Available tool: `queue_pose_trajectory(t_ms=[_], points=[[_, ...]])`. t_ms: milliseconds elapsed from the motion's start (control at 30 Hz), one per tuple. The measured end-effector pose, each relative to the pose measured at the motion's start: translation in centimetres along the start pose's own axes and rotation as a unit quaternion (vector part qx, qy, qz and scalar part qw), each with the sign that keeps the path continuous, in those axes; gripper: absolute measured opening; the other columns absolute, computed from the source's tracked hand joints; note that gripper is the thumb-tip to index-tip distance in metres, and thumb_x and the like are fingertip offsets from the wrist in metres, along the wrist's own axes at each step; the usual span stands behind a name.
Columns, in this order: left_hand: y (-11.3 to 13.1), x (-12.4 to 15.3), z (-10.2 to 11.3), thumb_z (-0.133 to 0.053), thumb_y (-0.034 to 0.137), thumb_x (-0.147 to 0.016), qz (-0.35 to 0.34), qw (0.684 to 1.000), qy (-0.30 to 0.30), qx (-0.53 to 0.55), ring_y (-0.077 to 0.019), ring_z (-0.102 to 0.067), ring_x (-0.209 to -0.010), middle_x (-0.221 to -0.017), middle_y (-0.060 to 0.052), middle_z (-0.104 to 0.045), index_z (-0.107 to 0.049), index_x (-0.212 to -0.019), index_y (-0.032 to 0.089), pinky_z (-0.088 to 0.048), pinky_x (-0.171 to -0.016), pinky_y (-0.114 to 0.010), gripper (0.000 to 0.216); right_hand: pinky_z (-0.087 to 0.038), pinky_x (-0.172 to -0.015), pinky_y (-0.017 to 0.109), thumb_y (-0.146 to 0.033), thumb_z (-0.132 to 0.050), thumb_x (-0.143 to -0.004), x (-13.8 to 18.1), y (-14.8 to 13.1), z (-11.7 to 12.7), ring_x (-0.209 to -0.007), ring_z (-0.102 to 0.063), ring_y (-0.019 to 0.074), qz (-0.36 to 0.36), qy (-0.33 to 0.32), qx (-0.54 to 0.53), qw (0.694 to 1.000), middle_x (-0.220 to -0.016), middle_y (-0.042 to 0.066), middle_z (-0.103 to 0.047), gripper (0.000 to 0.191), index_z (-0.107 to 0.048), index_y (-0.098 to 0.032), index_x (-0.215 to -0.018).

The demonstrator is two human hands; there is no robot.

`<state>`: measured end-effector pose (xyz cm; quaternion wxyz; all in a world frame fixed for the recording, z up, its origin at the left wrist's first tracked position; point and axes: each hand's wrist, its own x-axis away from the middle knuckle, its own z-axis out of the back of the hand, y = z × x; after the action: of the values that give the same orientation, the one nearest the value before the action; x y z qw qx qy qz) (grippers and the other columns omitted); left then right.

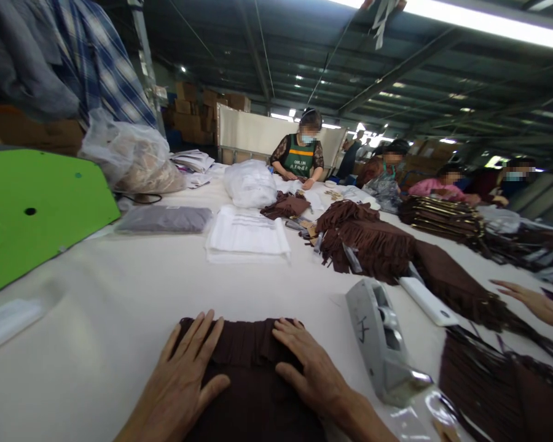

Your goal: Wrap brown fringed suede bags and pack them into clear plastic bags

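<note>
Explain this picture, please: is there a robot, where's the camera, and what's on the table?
There's no robot in it: a camera worn on a person's head looks forward and down at their bare hands. The left hand and right hand rest on a dark brown piece, fingers extended rather than curled around it. Elsewhere on the pale table are a white stack, a grey metal device and a brown fringed pile. The hand near the right edge is somebody else's; a person in a green apron is farther back.
</note>
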<state>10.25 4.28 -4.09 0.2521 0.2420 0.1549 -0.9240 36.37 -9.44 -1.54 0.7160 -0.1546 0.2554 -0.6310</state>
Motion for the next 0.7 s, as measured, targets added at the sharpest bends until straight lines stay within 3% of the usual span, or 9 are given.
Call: queue_pose_trajectory(t_ms=[100, 167, 267, 400, 700], points=[[2.0, -2.6, 1.2, -0.055, 0.047, -0.088, -0.038, 0.998, -0.024, 0.033, -0.0298, -0.04, -0.134, -0.148, -0.009, -0.044, -0.037, -0.144, 0.023, -0.022, -0.111, -0.049, 0.064, -0.035, -0.112, 0.048, -0.025, -0.057, -0.089, 0.0, 0.6, 0.4, -0.13, -0.048, 0.0235, -0.003, 0.066, -0.032, 0.997, -0.138, 0.009, -0.056, 0.043, -0.055, -0.024, -0.132], [3.9, -4.7, 1.7, -0.056, 0.031, -0.087, -0.079, 0.993, -0.055, 0.075, -0.0275, -0.043, -0.132, -0.143, -0.006, -0.051, -0.046, -0.136, 0.025, -0.026, -0.11, -0.047, 0.05, -0.044, -0.106, 0.044, -0.025, -0.054, -0.09, -0.3, 1.0, 1.0, -0.12, -0.058, 0.0224, -0.018, 0.138, -0.057, 0.989, -0.126, 0.008, -0.065, 0.033, -0.063, -0.024, -0.122], [6.4, -7.3, 1.6, -0.052, 0.011, -0.085, -0.08, 0.984, -0.108, 0.117, -0.0245, -0.057, -0.113, -0.113, -0.006, -0.067, -0.062, -0.109, 0.021, -0.037, -0.102, -0.043, 0.028, -0.053, -0.095, 0.039, -0.026, -0.051, -0.091, -0.8, 1.9, 2.2, -0.104, -0.066, 0.0221, -0.061, 0.219, -0.071, 0.971, -0.11, 0.008, -0.072, 0.024, -0.069, -0.023, -0.108], [8.1, -8.6, 1.2, -0.049, 0.002, -0.084, -0.044, 0.98, -0.153, 0.117, -0.0235, -0.06, -0.084, -0.084, -0.004, -0.065, -0.062, -0.082, 0.019, -0.044, -0.083, -0.04, 0.021, -0.052, -0.096, 0.04, -0.024, -0.051, -0.09, -1.0, 3.4, 2.7, -0.104, -0.067, 0.0227, -0.089, 0.201, -0.085, 0.972, -0.111, 0.007, -0.072, 0.027, -0.07, -0.023, -0.108], [8.6, -7.8, 1.6, -0.053, 0.01, -0.085, -0.025, 0.957, -0.177, 0.227, -0.0217, -0.054, -0.085, -0.087, -0.001, -0.06, -0.059, -0.081, 0.022, -0.042, -0.083, -0.038, 0.014, -0.046, -0.103, 0.037, -0.009, -0.05, -0.082, -0.7, 3.3, 0.8, -0.11, -0.064, 0.0185, -0.051, 0.155, -0.141, 0.976, -0.116, 0.003, -0.07, 0.041, -0.068, -0.025, -0.116]])
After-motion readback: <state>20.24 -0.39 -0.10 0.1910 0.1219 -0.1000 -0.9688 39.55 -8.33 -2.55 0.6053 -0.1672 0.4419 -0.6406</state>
